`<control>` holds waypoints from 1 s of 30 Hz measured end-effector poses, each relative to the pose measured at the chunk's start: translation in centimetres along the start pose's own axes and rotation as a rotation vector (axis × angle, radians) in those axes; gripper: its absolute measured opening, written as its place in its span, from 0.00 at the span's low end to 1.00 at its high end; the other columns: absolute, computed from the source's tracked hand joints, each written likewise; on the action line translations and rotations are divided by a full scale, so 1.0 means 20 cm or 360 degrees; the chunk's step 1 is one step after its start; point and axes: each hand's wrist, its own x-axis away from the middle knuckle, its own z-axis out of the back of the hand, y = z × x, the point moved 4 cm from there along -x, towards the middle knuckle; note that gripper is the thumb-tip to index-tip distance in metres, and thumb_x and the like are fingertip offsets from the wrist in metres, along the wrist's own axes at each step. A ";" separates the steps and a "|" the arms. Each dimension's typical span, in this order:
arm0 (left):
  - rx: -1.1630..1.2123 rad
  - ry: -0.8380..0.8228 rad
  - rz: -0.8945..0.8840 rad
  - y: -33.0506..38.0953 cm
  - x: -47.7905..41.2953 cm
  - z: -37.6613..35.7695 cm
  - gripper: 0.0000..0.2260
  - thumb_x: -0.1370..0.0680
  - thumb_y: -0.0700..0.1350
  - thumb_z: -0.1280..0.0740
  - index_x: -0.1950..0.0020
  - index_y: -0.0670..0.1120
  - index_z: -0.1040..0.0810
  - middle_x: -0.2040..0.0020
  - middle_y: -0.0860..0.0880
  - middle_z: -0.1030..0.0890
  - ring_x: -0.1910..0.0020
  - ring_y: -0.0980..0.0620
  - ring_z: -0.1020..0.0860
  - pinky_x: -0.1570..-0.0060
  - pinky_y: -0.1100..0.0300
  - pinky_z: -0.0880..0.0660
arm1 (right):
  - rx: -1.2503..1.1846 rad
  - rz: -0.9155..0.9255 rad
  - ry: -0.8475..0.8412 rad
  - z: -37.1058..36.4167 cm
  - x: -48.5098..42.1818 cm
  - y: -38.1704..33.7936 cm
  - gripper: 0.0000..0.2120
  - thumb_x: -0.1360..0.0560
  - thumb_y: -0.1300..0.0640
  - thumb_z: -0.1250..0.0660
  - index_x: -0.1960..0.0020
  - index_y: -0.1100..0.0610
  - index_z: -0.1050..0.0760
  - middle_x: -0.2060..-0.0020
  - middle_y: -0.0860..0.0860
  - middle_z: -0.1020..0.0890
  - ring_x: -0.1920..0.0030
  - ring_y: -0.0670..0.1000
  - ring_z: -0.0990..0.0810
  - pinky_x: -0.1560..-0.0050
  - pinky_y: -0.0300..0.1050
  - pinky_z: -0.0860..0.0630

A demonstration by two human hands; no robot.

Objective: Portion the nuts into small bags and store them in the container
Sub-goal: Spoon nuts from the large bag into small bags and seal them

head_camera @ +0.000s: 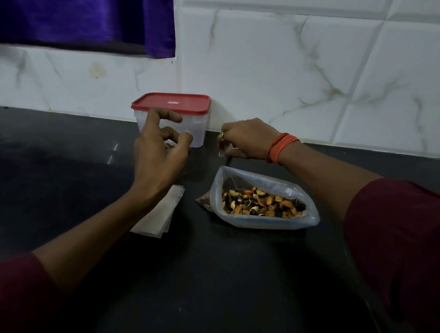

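A clear container point(199, 129) with a red lid stands shut against the tiled wall. My left hand point(160, 150) hovers just in front of it, fingers curled and apart, with nothing clearly in them. To its right, my right hand point(243, 142) hangs palm down with fingertips pinched together over something thin and dark that I cannot make out. Below that hand lies a large open plastic bag of mixed nuts point(263, 203). A small brownish packet point(204, 200) pokes out at its left edge. A stack of small empty bags point(159, 219) lies under my left wrist.
The dark countertop point(59, 169) runs left and towards me. The white marble-tiled wall point(322, 69) closes the back. A purple cloth point(81, 11) hangs at the upper left, above the counter.
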 end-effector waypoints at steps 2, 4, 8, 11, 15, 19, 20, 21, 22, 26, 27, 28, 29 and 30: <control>-0.0111 -0.0168 -0.0131 0.04 0.01 -0.02 0.06 0.22 0.44 0.32 0.45 0.47 0.25 0.56 0.51 0.19 0.59 0.55 0.19 0.60 0.53 0.19 | -0.0091 -0.0122 0.0240 0.10 0.10 0.00 0.13 0.21 0.47 0.34 0.42 0.54 0.22 0.50 0.51 0.17 0.51 0.53 0.18 0.58 0.45 0.26; -0.0231 -0.0421 -0.0265 0.09 0.04 -0.07 0.04 0.22 0.46 0.31 0.49 0.48 0.21 0.51 0.52 0.20 0.54 0.56 0.21 0.55 0.53 0.20 | -0.0326 -0.0297 0.0569 0.21 0.24 -0.01 0.10 0.21 0.48 0.32 0.45 0.53 0.24 0.55 0.48 0.15 0.56 0.51 0.16 0.57 0.48 0.21; -0.0439 -0.0838 -0.0398 0.12 0.13 -0.15 0.12 0.24 0.56 0.34 0.50 0.50 0.18 0.41 0.51 0.23 0.40 0.54 0.28 0.42 0.49 0.27 | -0.0783 -0.0551 0.1151 0.40 0.60 -0.11 0.10 0.21 0.51 0.31 0.46 0.56 0.25 0.57 0.48 0.15 0.59 0.46 0.14 0.58 0.40 0.18; -0.0574 -0.0975 -0.0350 0.10 0.17 -0.17 0.11 0.23 0.58 0.34 0.47 0.55 0.18 0.35 0.52 0.25 0.34 0.52 0.31 0.36 0.44 0.29 | -0.0953 -0.0664 0.1443 0.46 0.84 -0.21 0.08 0.19 0.55 0.32 0.44 0.59 0.25 0.57 0.49 0.15 0.57 0.44 0.14 0.60 0.36 0.19; -0.0748 -0.1096 -0.0351 0.13 0.21 -0.22 0.10 0.21 0.54 0.33 0.42 0.54 0.17 0.29 0.52 0.27 0.30 0.47 0.33 0.34 0.45 0.34 | -0.0812 -0.0629 0.1383 0.42 1.01 -0.32 0.07 0.20 0.58 0.31 0.45 0.60 0.22 0.57 0.50 0.15 0.59 0.44 0.15 0.59 0.30 0.21; -0.0790 -0.1045 -0.0456 0.17 0.23 -0.29 0.13 0.21 0.52 0.32 0.37 0.56 0.21 0.29 0.53 0.26 0.32 0.49 0.29 0.38 0.50 0.34 | -0.0714 -0.0541 0.1254 0.32 1.03 -0.34 0.09 0.19 0.53 0.32 0.44 0.57 0.20 0.56 0.49 0.15 0.59 0.46 0.15 0.60 0.43 0.17; -0.0804 -0.1051 -0.0497 0.16 0.23 -0.29 0.15 0.21 0.51 0.32 0.35 0.55 0.22 0.29 0.53 0.27 0.33 0.50 0.29 0.39 0.53 0.35 | -0.0710 -0.0537 0.1250 0.30 1.03 -0.32 0.09 0.19 0.52 0.33 0.43 0.57 0.20 0.56 0.49 0.15 0.59 0.47 0.15 0.60 0.45 0.17; -0.0816 -0.1056 -0.0538 0.16 0.23 -0.30 0.17 0.22 0.49 0.31 0.33 0.55 0.24 0.28 0.53 0.28 0.33 0.50 0.29 0.41 0.55 0.36 | -0.0699 -0.0534 0.1247 0.29 1.03 -0.31 0.10 0.19 0.52 0.33 0.43 0.56 0.20 0.56 0.49 0.15 0.59 0.47 0.15 0.61 0.47 0.17; -0.0822 -0.1059 -0.0573 0.15 0.23 -0.29 0.19 0.22 0.48 0.31 0.31 0.55 0.25 0.27 0.54 0.29 0.33 0.51 0.29 0.41 0.56 0.36 | -0.0653 -0.0524 0.1240 0.29 1.04 -0.30 0.10 0.19 0.52 0.33 0.43 0.56 0.20 0.56 0.49 0.15 0.59 0.48 0.15 0.61 0.47 0.18; -0.0784 -0.1126 -0.0633 0.13 0.22 -0.28 0.26 0.23 0.46 0.30 0.25 0.54 0.31 0.24 0.53 0.33 0.32 0.50 0.30 0.38 0.54 0.33 | -0.0187 -0.0344 0.1207 0.28 1.07 -0.30 0.10 0.21 0.55 0.31 0.43 0.58 0.18 0.56 0.52 0.14 0.62 0.51 0.15 0.62 0.47 0.18; -0.0779 -0.1138 -0.0643 0.13 0.22 -0.28 0.27 0.23 0.46 0.30 0.25 0.54 0.31 0.24 0.53 0.33 0.32 0.50 0.30 0.38 0.54 0.34 | -0.0128 -0.0285 0.1199 0.27 1.07 -0.31 0.10 0.20 0.55 0.31 0.43 0.59 0.18 0.56 0.53 0.13 0.61 0.52 0.15 0.62 0.48 0.18; -0.0770 -0.1147 -0.0643 0.13 0.22 -0.28 0.27 0.23 0.45 0.30 0.25 0.54 0.32 0.24 0.52 0.33 0.32 0.49 0.30 0.38 0.54 0.34 | -0.0118 -0.0248 0.1189 0.25 1.06 -0.32 0.11 0.20 0.55 0.32 0.42 0.59 0.18 0.55 0.54 0.13 0.60 0.52 0.14 0.61 0.49 0.18; -0.0755 -0.1151 -0.0640 0.13 0.22 -0.27 0.27 0.23 0.45 0.30 0.25 0.53 0.32 0.24 0.52 0.33 0.32 0.49 0.30 0.38 0.54 0.33 | -0.0137 -0.0235 0.1178 0.25 1.05 -0.32 0.11 0.20 0.54 0.32 0.42 0.60 0.18 0.55 0.54 0.13 0.60 0.53 0.14 0.61 0.49 0.17; -0.0743 -0.1153 -0.0636 0.13 0.21 -0.27 0.26 0.22 0.45 0.30 0.25 0.53 0.32 0.24 0.52 0.32 0.32 0.49 0.30 0.37 0.53 0.33 | -0.0158 -0.0239 0.1166 0.24 1.05 -0.31 0.11 0.20 0.54 0.33 0.42 0.60 0.18 0.55 0.54 0.14 0.59 0.53 0.14 0.61 0.50 0.17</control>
